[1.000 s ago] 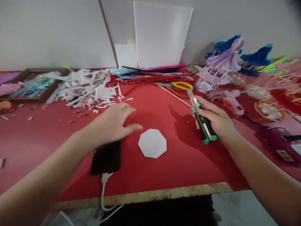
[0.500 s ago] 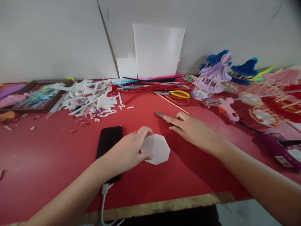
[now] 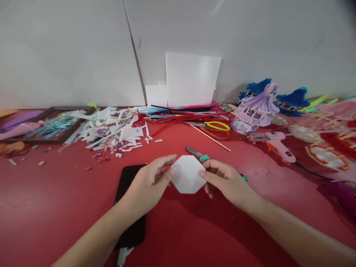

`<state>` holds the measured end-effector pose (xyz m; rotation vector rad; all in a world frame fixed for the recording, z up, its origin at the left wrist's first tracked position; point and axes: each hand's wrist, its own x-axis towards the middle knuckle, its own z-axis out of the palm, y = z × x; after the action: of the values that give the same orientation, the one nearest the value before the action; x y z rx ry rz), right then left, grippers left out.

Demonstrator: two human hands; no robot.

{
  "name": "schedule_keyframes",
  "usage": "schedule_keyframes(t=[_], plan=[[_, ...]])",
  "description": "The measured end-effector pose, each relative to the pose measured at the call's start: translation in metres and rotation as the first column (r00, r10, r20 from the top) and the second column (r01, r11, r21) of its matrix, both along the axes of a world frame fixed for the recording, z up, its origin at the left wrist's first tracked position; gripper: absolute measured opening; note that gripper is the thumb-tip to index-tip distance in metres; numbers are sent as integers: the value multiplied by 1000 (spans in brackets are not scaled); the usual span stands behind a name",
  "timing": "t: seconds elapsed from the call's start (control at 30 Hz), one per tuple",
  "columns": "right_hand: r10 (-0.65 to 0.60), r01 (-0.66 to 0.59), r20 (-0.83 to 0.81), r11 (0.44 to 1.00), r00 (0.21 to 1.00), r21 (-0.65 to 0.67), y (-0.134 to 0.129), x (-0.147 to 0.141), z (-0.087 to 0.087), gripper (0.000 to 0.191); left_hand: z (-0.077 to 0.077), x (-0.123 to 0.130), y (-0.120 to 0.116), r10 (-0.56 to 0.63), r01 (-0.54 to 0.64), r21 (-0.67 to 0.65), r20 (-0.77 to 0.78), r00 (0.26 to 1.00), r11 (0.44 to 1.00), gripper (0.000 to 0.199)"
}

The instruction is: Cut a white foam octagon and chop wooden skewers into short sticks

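A white octagonal piece of card or foam sheet (image 3: 188, 176) is held up off the red table between both hands. My left hand (image 3: 155, 178) pinches its left edge, thumb on the near face. At the right edge my right hand (image 3: 224, 180) grips it, thumb in front and fingers behind. Green-handled scissors (image 3: 197, 152) lie on the table just behind my right hand, which hides most of the handles. A black phone (image 3: 130, 222) with a white cable lies partly under my left wrist.
White scraps (image 3: 114, 129) are heaped at the back left beside a brown frame (image 3: 58, 141). Pipe cleaners (image 3: 183, 113), yellow-handled pliers (image 3: 218, 126) and a wooden stick (image 3: 211, 138) lie at the back. To the right are a pink glue gun (image 3: 280, 144) and a purple tiered model (image 3: 254, 109).
The octagon has been lifted off the table. My right hand has left the scissors, moved left and taken hold of the octagon's right edge. The camera view has tilted up slightly.
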<state>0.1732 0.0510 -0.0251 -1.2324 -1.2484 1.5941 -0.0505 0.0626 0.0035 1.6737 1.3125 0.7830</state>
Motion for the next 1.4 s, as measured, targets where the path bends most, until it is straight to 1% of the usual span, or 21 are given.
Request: schedule_keyframes(t=[0.07,0.1,0.17,0.23,0.27,0.33,0.37,0.4,0.47,0.5,0.57,0.63,0.73,0.77,0.83,0.93,1.0,1.13,1.2,1.33,1.4], plan=[[-91,89,-100,996,991,-19,3,0,-2,31,3,-3,3,121,-119,63,-43,992,991,28],[-128,126,-133,992,983,-29,4,0,-2,32,4,-5,4,158,-151,84,-79,984,985,26],[-177,171,-169,984,970,-50,5,-1,-1,34,6,-8,6,166,-154,87,-168,972,984,26],[-186,179,-175,982,967,-57,4,-1,1,35,6,-11,6,131,-119,64,-237,963,991,32],[-180,174,-173,983,968,-52,3,-1,1,35,6,-11,6,115,-103,64,-246,962,993,34],[-154,152,-167,988,974,-24,2,-2,2,33,4,-11,6,92,-79,77,-188,978,994,29],[-139,140,-162,990,977,-7,1,-3,2,32,4,-11,6,71,-63,68,-115,991,996,27],[-124,127,-156,992,980,13,1,-4,2,32,3,-10,6,41,-40,34,-18,999,999,29],[-89,95,-130,994,988,46,0,-7,3,30,4,-8,5,-9,28,-99,185,983,995,45],[-70,76,-112,995,991,56,-1,-8,4,30,5,-7,5,-18,63,-167,260,965,984,54],[-30,35,-81,997,996,64,-2,-11,5,29,7,-5,4,-8,93,-245,327,945,965,67],[0,5,-80,998,997,68,-4,-12,7,28,8,-3,3,7,75,-238,327,945,968,68],[13,-3,-101,995,995,98,-5,-11,6,27,8,-2,2,9,61,-191,345,939,980,60],[10,1,-99,993,995,115,-6,-10,6,30,8,-2,2,6,65,-184,357,934,981,59],[1,11,-76,987,997,158,-7,-7,4,45,8,-2,2,5,69,-182,377,926,981,60],[-7,15,-35,968,999,252,-9,-4,3,76,9,-2,2,13,59,-177,381,925,982,61],[-1,-2,12,954,1000,298,-10,-2,2,86,9,-2,2,9,58,-165,377,926,985,62],[0,-38,122,952,993,305,-9,0,2,78,9,-3,1,-4,62,-158,346,938,985,63],[-7,-35,135,952,991,303,-8,0,2,77,9,-4,0,-37,85,-137,319,947,987,66],[-45,2,127,948,991,319,-7,0,4,77,10,-3,-2,-156,203,-129,303,940,971,91],[-53,7,133,945,990,327,-8,0,5,76,11,-2,-4,-183,229,-142,278,943,963,100]])
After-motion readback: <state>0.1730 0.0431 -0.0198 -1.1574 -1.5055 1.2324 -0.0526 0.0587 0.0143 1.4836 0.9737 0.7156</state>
